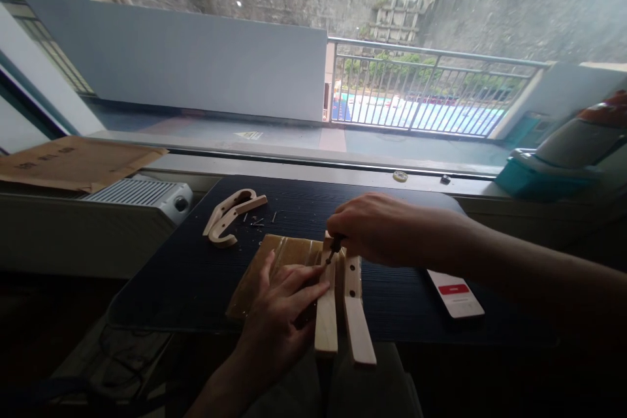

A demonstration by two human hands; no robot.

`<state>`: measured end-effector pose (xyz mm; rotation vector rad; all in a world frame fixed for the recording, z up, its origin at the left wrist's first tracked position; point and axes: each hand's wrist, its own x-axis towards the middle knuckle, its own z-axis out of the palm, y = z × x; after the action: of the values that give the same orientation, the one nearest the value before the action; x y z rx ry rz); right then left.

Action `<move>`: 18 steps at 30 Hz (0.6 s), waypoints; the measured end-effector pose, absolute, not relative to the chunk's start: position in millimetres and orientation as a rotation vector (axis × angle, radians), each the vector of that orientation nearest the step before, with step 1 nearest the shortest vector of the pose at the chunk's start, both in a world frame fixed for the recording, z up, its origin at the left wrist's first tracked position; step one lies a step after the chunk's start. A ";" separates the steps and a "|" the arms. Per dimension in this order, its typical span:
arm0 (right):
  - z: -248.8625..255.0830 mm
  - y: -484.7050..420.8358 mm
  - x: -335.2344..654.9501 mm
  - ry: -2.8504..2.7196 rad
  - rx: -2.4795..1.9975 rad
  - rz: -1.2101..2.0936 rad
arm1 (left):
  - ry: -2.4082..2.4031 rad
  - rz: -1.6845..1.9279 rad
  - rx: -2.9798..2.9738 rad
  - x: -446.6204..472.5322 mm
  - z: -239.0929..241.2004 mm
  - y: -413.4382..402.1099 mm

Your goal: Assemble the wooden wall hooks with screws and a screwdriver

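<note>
My right hand [367, 225] is closed around the dark handle of a screwdriver [336, 245], whose tip points down at a pale wooden strip [326, 323]. My left hand [281, 304] lies with spread fingers across a brown board [255, 277], two fingertips touching the strip close to the screwdriver tip. Just right of that strip is a second wooden piece [360, 330] with dark holes; both reach past the table's front edge. Further back on the left lie two curved wooden hooks [228, 219], with several small screws [257, 222] beside them.
The dark table [186, 281] stands against a window sill [304, 170]. A phone [455, 294] with a lit screen lies on the right, under my forearm. On the sill are a tape roll [400, 176] and a teal box [543, 176]. Brown paper [73, 160] covers part of a white heater [142, 199].
</note>
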<state>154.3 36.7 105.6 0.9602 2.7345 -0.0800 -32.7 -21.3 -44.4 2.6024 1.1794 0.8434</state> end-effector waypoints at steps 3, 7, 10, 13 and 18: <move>104.7 36.8 155.5 2.689 1.119 -0.188 | 1.180 0.839 2.603 -32.9 -44.2 -21.4; 102.4 35.0 152.9 2.638 1.247 -0.119 | 1.188 0.830 2.608 -32.8 -45.3 -21.9; 104.2 33.5 150.6 2.654 1.197 -0.051 | 1.195 0.836 2.611 -32.5 -45.5 -22.6; 111.8 29.1 149.1 2.687 1.083 -0.029 | 1.196 0.832 2.604 -32.4 -45.0 -23.0; 118.2 23.3 146.4 2.694 0.921 -0.011 | 1.193 0.823 2.613 -32.9 -45.6 -22.2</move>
<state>146.4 23.3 118.2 0.9207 2.6943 -0.0107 -32.9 -22.2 -45.6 2.6126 1.1935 0.8228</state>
